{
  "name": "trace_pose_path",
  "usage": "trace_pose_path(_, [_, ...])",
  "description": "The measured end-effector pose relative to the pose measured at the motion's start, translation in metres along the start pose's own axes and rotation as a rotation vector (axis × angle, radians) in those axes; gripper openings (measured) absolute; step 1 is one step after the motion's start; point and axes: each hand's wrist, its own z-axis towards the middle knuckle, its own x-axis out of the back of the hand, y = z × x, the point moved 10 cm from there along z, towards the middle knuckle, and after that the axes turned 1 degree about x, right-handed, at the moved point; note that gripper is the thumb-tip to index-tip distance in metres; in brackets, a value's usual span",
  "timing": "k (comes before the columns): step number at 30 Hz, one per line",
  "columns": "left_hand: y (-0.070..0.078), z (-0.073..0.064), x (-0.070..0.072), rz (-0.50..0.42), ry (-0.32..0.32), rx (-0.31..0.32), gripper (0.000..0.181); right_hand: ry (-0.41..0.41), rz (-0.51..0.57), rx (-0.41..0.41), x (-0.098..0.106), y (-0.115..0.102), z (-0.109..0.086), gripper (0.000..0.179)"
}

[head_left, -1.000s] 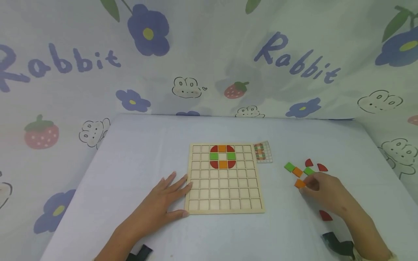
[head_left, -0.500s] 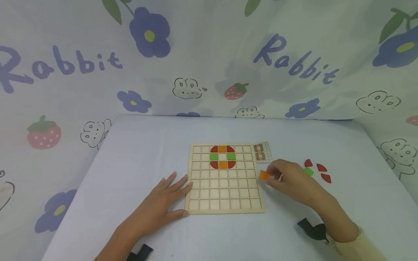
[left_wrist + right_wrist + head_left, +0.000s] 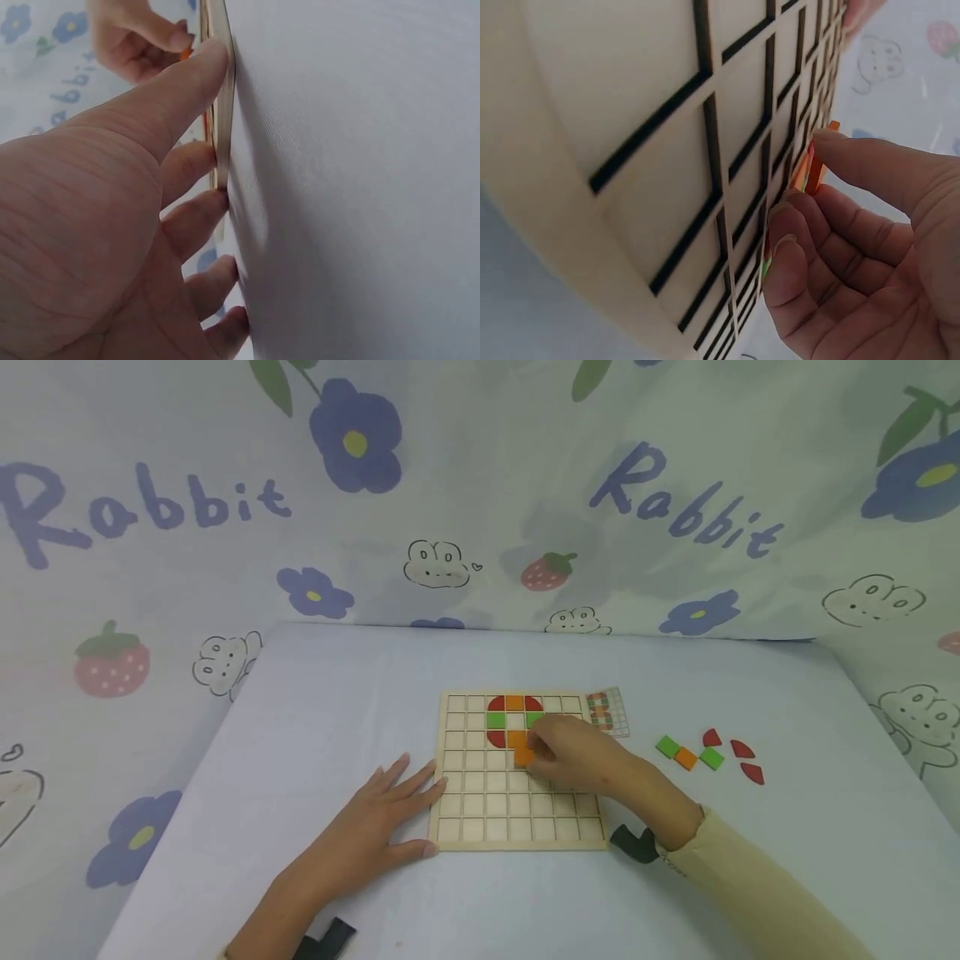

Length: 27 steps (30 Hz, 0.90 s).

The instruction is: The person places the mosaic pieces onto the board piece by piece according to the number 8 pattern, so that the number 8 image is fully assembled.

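My right hand pinches an orange square tile between thumb and fingers, low over the wooden grid board. In the right wrist view the orange tile stands tilted on edge at the thumb tip. A ring of red, orange and green pieces lies in the board's top rows; my hand covers its lower right part. My left hand lies with spread fingers against the board's left edge. In the left wrist view its thumb and fingers touch the board's side.
A small pattern card lies at the board's upper right corner. Further right are loose green squares, an orange square and red quarter-round pieces. The white table meets a printed cloth behind.
My right hand has carried the orange tile from the loose pieces at the right, leftward past the board's edge to just below the ring. My left hand has stayed at the board's left edge.
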Motion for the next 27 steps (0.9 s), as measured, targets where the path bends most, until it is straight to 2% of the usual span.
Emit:
trace_pose_path(5, [0.0007, 0.0005, -0.0001, 0.002, 0.001, -0.006, 0.081, -0.016, -0.007, 0.016, -0.0068, -0.0026, 0.0076, 0.012])
trace_pose_path(12, [0.001, 0.0001, 0.0011, 0.01, 0.01, -0.015, 0.08, -0.032, 0.037, 0.003, -0.0098, -0.0035, 0.0083, 0.018])
trace_pose_path(20, [-0.0003, 0.0, 0.0005, 0.007, 0.001, -0.011, 0.081, -0.002, 0.08, -0.015, -0.0106, 0.0009, 0.0072, 0.017])
trace_pose_path(27, [-0.0001, 0.0001, 0.0, 0.006, -0.005, -0.007, 0.081, 0.038, 0.098, 0.027, -0.0072, 0.0003, 0.003, 0.011])
